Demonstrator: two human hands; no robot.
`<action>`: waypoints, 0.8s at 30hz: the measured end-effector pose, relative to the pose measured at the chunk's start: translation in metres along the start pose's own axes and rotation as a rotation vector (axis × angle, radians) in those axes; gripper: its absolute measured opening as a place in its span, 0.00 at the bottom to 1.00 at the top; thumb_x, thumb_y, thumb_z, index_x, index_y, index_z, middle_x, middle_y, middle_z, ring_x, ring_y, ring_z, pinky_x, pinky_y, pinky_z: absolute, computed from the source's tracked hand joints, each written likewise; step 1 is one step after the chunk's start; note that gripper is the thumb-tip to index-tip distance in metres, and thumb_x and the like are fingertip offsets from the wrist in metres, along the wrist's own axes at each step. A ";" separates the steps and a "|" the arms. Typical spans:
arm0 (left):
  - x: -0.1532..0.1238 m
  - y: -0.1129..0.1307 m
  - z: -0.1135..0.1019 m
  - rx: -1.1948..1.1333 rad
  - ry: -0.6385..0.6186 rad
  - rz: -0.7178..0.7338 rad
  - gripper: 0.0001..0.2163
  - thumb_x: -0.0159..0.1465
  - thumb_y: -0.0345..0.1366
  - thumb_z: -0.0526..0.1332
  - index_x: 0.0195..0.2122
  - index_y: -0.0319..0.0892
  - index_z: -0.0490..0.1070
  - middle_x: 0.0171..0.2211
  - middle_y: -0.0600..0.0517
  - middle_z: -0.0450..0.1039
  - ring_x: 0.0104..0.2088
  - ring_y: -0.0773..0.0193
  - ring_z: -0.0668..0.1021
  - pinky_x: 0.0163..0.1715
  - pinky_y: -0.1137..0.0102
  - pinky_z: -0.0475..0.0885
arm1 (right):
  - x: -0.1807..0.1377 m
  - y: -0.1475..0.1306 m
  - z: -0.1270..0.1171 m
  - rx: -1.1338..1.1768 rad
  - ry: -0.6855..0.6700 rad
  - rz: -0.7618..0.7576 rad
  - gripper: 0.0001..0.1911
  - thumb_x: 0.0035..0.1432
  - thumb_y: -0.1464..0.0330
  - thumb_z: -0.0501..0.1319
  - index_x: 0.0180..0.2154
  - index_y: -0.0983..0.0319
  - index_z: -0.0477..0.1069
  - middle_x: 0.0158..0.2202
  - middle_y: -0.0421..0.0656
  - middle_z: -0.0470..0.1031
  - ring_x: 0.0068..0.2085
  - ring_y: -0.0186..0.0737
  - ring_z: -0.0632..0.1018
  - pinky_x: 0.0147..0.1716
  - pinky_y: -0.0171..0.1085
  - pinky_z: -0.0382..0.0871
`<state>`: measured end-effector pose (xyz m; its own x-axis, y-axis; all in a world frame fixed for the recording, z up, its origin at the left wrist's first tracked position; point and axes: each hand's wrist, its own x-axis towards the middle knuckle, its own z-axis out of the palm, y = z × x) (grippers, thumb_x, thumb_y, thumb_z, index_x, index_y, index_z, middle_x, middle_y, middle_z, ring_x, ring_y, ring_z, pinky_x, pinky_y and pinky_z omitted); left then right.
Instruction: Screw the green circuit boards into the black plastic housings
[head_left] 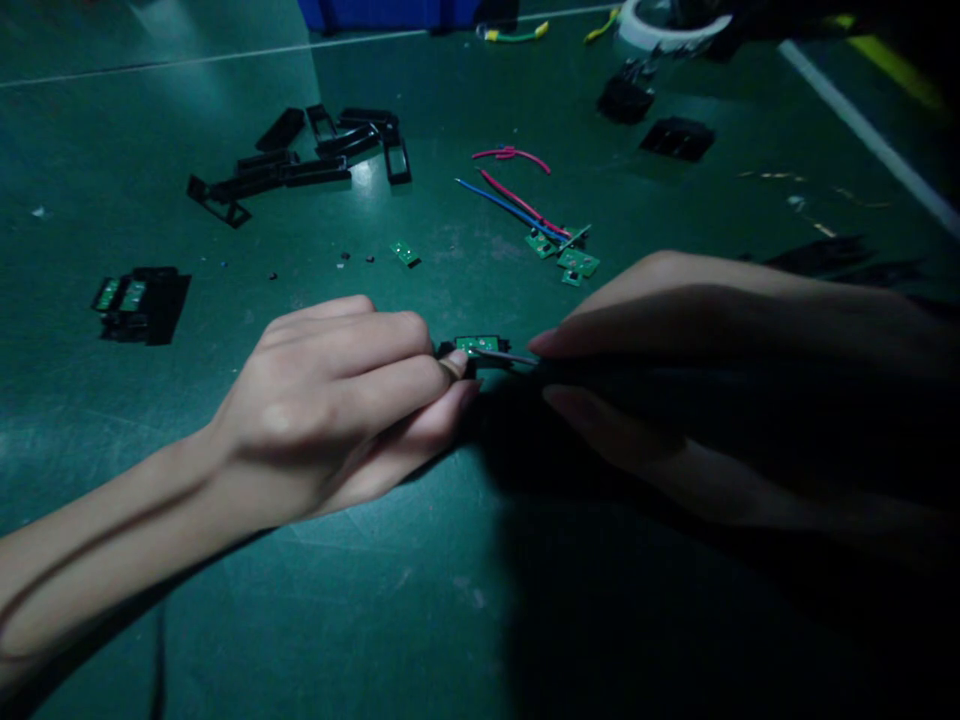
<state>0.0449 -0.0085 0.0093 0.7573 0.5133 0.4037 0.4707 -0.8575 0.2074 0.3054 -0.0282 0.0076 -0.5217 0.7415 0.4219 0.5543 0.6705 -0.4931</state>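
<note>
My left hand rests on the green mat with its fingers curled, pinching a small black holder that carries a green circuit board. My right hand comes in from the right in shadow, fingers closed around a thin dark tool. The tool's metal tip lies on the board. The two hands nearly meet at the board, in the middle of the view.
A heap of black plastic frames lies at the back left. Black holders with green boards sit at the left. Red and blue wires and loose green boards lie behind the hands. A tape roll stands far back.
</note>
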 end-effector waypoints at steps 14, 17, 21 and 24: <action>0.000 0.001 0.003 0.059 0.011 0.015 0.13 0.71 0.32 0.63 0.27 0.38 0.74 0.26 0.51 0.74 0.25 0.68 0.73 0.26 0.66 0.62 | -0.001 -0.003 0.001 0.047 0.044 0.092 0.08 0.64 0.69 0.66 0.44 0.53 0.77 0.38 0.33 0.82 0.36 0.26 0.81 0.38 0.30 0.74; -0.001 0.000 0.003 0.051 0.048 0.034 0.12 0.70 0.32 0.64 0.27 0.38 0.74 0.25 0.51 0.74 0.24 0.68 0.72 0.25 0.66 0.61 | -0.003 -0.006 0.001 0.053 0.063 0.072 0.05 0.63 0.66 0.67 0.42 0.52 0.77 0.36 0.33 0.81 0.35 0.28 0.80 0.36 0.34 0.74; -0.001 -0.001 0.003 0.052 0.031 0.028 0.12 0.70 0.32 0.64 0.27 0.38 0.73 0.25 0.52 0.73 0.25 0.68 0.72 0.25 0.66 0.60 | -0.002 -0.006 0.002 0.033 0.036 0.115 0.07 0.63 0.69 0.66 0.42 0.51 0.76 0.37 0.32 0.81 0.37 0.28 0.81 0.39 0.33 0.76; -0.001 -0.001 0.003 0.058 0.013 0.017 0.12 0.71 0.32 0.64 0.28 0.38 0.73 0.25 0.52 0.73 0.25 0.68 0.73 0.26 0.67 0.61 | 0.000 -0.001 0.003 0.059 0.068 0.014 0.07 0.63 0.69 0.65 0.42 0.51 0.76 0.35 0.33 0.81 0.34 0.29 0.81 0.36 0.34 0.76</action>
<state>0.0448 -0.0083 0.0064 0.7595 0.4978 0.4187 0.4836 -0.8626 0.1484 0.3027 -0.0287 0.0062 -0.4677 0.7518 0.4648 0.5208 0.6593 -0.5423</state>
